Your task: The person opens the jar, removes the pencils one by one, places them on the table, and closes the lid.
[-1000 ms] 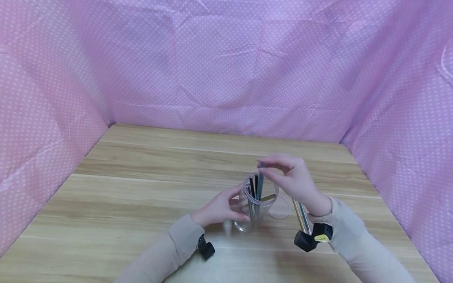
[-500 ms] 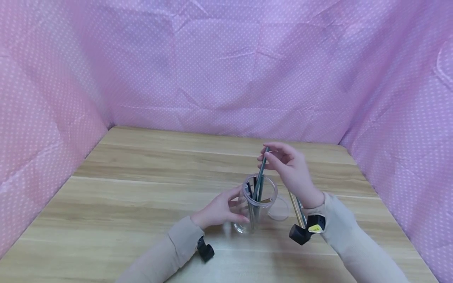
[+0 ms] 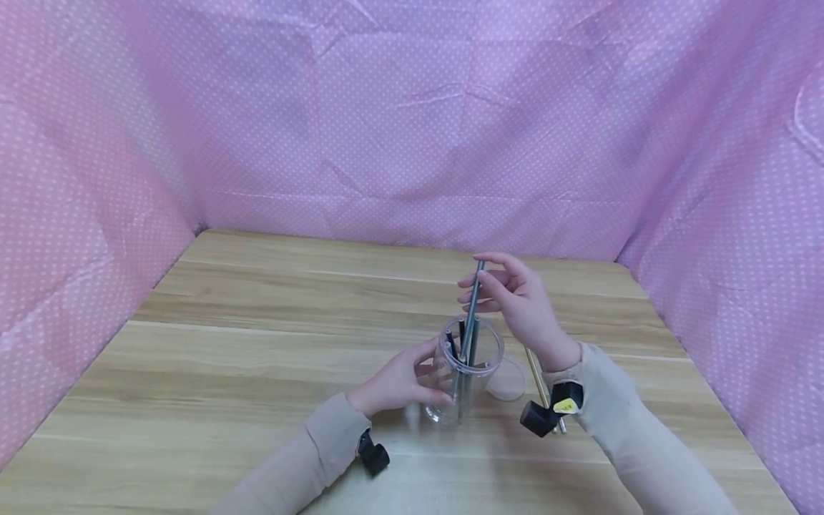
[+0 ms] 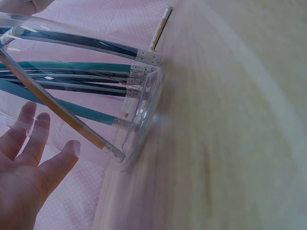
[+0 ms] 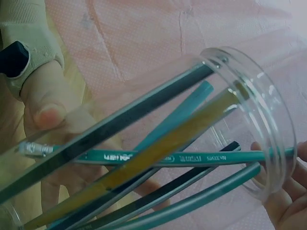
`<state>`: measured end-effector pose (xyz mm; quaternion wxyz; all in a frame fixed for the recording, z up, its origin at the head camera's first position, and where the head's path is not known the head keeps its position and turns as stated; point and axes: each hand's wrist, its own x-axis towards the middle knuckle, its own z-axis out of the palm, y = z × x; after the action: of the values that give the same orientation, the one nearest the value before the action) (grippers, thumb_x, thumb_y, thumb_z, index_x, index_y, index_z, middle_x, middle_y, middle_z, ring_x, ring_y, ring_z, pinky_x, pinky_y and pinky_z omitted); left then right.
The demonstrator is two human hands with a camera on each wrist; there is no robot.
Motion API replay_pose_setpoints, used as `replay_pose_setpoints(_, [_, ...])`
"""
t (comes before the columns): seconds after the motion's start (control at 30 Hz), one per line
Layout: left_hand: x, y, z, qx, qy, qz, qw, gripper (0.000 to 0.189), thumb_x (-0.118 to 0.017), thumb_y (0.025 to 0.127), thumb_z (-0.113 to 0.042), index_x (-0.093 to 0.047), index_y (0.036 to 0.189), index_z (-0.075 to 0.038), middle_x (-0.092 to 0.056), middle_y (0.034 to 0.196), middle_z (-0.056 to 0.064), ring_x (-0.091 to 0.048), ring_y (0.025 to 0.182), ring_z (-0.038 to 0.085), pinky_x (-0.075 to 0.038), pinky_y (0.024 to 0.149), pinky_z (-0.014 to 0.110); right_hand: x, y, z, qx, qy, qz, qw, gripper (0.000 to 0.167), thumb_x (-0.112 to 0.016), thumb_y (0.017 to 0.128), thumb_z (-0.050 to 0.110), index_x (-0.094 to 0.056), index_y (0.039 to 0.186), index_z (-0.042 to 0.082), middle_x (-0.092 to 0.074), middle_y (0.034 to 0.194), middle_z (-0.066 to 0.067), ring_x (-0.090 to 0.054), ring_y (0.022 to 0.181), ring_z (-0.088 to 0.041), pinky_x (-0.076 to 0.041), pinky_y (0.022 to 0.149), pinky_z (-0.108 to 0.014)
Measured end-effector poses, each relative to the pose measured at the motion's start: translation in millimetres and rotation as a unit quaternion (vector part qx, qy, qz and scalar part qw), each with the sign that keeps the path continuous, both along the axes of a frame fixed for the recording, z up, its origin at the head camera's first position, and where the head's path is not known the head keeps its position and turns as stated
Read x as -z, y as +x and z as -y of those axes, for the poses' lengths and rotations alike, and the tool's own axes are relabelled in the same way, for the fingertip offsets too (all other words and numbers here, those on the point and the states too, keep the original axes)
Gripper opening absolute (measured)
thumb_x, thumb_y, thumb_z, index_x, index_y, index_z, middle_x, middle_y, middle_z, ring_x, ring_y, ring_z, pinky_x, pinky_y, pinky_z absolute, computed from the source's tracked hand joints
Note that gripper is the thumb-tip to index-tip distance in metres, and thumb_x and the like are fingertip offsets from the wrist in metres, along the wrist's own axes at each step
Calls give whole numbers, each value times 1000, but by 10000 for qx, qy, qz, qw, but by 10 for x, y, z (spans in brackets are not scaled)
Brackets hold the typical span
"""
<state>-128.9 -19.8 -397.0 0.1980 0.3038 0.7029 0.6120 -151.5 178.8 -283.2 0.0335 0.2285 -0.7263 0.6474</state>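
Observation:
A clear plastic jar (image 3: 479, 390) stands on the wooden table, several pencils inside it. My left hand (image 3: 400, 379) grips its side, thumb near, fingers behind. Above the mouth, my right hand (image 3: 518, 304) pinches a green pencil (image 3: 474, 295) near its upper end. The right wrist view shows that green pencil (image 5: 144, 157) reaching down into the jar, its eraser end lowest. Dark, teal and gold pencils lean around it; the gold pencil (image 4: 67, 112) slants across the jar in the left wrist view, eraser end down.
A clear round lid (image 3: 506, 379) lies flat just right of the jar. A gold pencil (image 3: 536, 372) lies beyond it, partly under the right wrist and its black camera (image 3: 537, 418). Pink dotted cloth (image 3: 412, 143) hangs around the back and sides of the table.
My right hand has risen from the jar's rim and then shifted slightly left, drawing the green pencil partly up out of the jar. The left hand and jar have stayed put.

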Motion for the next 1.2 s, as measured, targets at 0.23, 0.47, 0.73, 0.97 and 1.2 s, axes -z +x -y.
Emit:
replay_pose_setpoints(0.23, [3, 8, -13, -35, -43, -83, 10000, 89, -79, 75, -9, -31, 149, -23, -34, 152, 1, -41, 134, 29, -39, 110, 42, 6, 21, 28, 22, -217, -18, 9998, 30, -47, 98, 5, -57, 114, 29, -70, 87, 8, -70, 73, -12, -61, 66, -34])
replay_pose_setpoints(0.47, [6, 16, -15, -48, -109, -110, 9999, 91, -79, 74, -9, -29, 149, -21, -33, 153, 2, -42, 133, 30, -38, 110, 42, -39, -21, 14, 254, -542, -323, 9977, 31, -49, 97, 4, -59, 112, 29, -69, 83, 5, -69, 70, -11, -61, 61, -36])
replay_pose_setpoints(0.73, [12, 11, -24, -67, -111, -103, 9999, 92, -79, 74, -9, -28, 150, -20, -32, 153, 2, -42, 133, 31, -38, 110, 42, -197, -144, -46, 559, -666, -555, 9947, 27, -50, 97, 6, -60, 112, 27, -70, 84, 4, -69, 69, -10, -61, 61, -35])
replay_pose_setpoints(0.97, [25, 4, -32, -62, -87, -179, 9998, 92, -80, 73, -9, -29, 149, -20, -34, 152, 2, -42, 133, 29, -38, 110, 43, -455, -238, -159, 896, -840, -358, 9918, 23, -52, 96, 5, -61, 111, 19, -70, 81, 3, -68, 66, -9, -60, 61, -30])
replay_pose_setpoints(1.2, [43, -11, -36, -80, -77, -248, 9996, 90, -80, 72, -9, -33, 148, -20, -37, 151, 1, -42, 134, 28, -39, 110, 42, -737, -311, -360, 671, -1357, -24, 9885, 19, -54, 94, 4, -62, 109, 12, -70, 78, -2, -68, 64, -12, -60, 60, -28])
